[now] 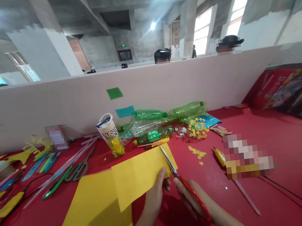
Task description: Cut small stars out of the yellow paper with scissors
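Observation:
My left hand [157, 190] grips the lower right edge of a sheet of yellow paper [138, 175], holding it up over the table. In my right hand [190, 196] is a pair of scissors [194, 194] with red handles; their blades lie across the sheet's right end, close to my left fingers. Below and to the left, a larger stack of yellow paper [94, 211] rests on the red table. Several small yellow stars [197, 153] are scattered beyond the scissors, near a bigger heap of star cutouts [197, 128].
Several green plastic bottles [154, 136] lie along the white partition [70, 104]. A cup [111, 134] stands left of them. Dark-handled scissors [78, 171] and craft sticks [45, 163] are at left. A yellow glue gun [220, 157], partly blurred, lies at right with its cord.

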`<state>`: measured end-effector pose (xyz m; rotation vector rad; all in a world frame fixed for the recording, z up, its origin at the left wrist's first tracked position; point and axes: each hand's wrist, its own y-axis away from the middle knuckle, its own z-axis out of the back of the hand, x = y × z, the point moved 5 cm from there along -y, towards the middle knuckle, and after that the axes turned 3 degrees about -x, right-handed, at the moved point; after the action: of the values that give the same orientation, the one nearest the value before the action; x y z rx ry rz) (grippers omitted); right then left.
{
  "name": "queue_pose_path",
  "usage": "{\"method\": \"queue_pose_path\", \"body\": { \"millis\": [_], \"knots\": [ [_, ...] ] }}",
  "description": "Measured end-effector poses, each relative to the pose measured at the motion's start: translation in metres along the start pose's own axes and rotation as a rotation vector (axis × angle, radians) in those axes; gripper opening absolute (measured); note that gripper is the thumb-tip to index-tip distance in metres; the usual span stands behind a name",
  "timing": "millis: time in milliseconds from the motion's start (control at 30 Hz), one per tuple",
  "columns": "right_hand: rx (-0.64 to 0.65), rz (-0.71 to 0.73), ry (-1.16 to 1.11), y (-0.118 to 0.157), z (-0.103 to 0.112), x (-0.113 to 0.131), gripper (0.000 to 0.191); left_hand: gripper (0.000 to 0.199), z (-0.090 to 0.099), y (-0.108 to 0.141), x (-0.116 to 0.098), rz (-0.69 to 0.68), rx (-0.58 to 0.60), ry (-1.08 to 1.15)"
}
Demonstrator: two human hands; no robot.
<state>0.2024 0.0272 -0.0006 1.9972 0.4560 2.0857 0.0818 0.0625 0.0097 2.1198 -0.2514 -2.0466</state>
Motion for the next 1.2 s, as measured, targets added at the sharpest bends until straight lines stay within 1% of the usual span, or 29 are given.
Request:
{"method": "queue_pose_path", "body": {
  "millis": [100, 200, 400, 500, 633, 733, 833, 933, 1000, 1067, 1100, 1133, 1200],
  "knots": [
    [0.015, -0.064, 0.035, -0.004, -0.001, -0.005, 0.051, 0.055, 0.001, -0.003, 0.008, 0.021, -0.026, -0.008],
    [0.032, -0.045, 0.04, -0.006, -0.001, -0.004, 0.051, 0.057, 0.002, -0.005, 0.011, 0.046, -0.038, -0.004],
    [0.002, -0.005, 0.035, -0.004, 0.004, 0.003, 0.05, 0.051, 0.002, -0.003, -0.005, 0.005, 0.014, 0.047],
    [0.019, 0.004, 0.031, -0.001, 0.003, 0.007, 0.051, 0.05, 0.003, -0.001, -0.009, 0.004, 0.026, 0.064],
    [0.054, 0.021, 0.022, 0.003, 0.001, 0.01, 0.049, 0.05, 0.006, 0.003, -0.007, 0.017, 0.014, 0.045],
    [0.029, 0.041, -0.005, 0.003, 0.002, 0.013, 0.049, 0.053, 0.007, 0.01, -0.002, 0.085, 0.005, -0.015],
    [-0.028, 0.105, -0.025, 0.002, 0.005, 0.018, 0.045, 0.055, 0.005, 0.018, 0.0, 0.112, 0.062, -0.079],
    [-0.042, 0.159, -0.028, 0.001, 0.009, 0.022, 0.045, 0.055, 0.001, 0.025, 0.005, 0.146, 0.186, -0.176],
    [-0.042, 0.186, -0.024, 0.0, 0.012, 0.024, 0.043, 0.053, 0.002, 0.026, 0.008, 0.144, 0.246, -0.185],
    [-0.039, 0.204, -0.011, 0.0, 0.016, 0.027, 0.037, 0.049, 0.007, 0.024, 0.009, 0.121, 0.252, -0.124],
    [-0.038, 0.211, 0.0, -0.001, 0.018, 0.028, 0.034, 0.047, 0.011, 0.022, 0.01, 0.117, 0.226, -0.091],
    [-0.039, 0.216, 0.015, -0.001, 0.02, 0.03, 0.032, 0.046, 0.014, 0.02, 0.01, 0.128, 0.226, -0.076],
    [-0.042, 0.224, 0.05, -0.002, 0.024, 0.033, 0.031, 0.045, 0.019, 0.016, 0.009, 0.113, 0.223, -0.101]
  ]
}}
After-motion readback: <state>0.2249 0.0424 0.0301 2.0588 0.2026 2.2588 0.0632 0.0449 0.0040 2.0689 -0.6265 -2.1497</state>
